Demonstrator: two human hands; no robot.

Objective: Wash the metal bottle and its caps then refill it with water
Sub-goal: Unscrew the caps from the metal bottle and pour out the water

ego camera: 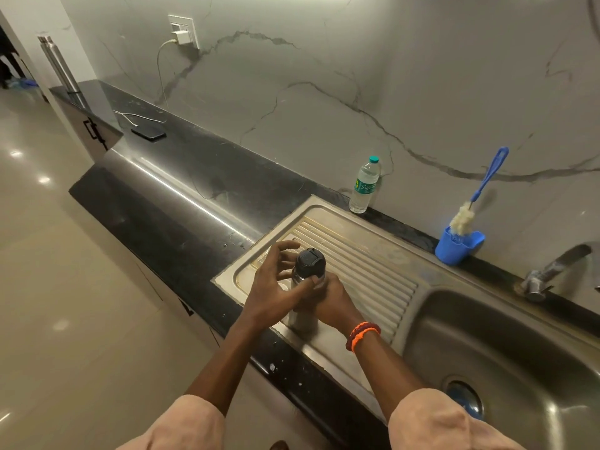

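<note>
Metal bottle stands upright on the sink's ribbed drainboard, black cap apparently seated; right hand has its grip clamped round the body; left hand rests against the bottle, fingers apart beside the cap; judged an early stage, no washing evident, uncapping, washing and refilling remain. Basin shows no standing water; blue cup holds a bottle brush; plastic bottle on the worktop appears full.

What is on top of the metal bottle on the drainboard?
A black cap sits on the metal bottle, which stands upright on the ridged drainboard. The right hand grips its body; the left hand covers its near side. Its contents cannot be seen.
</note>
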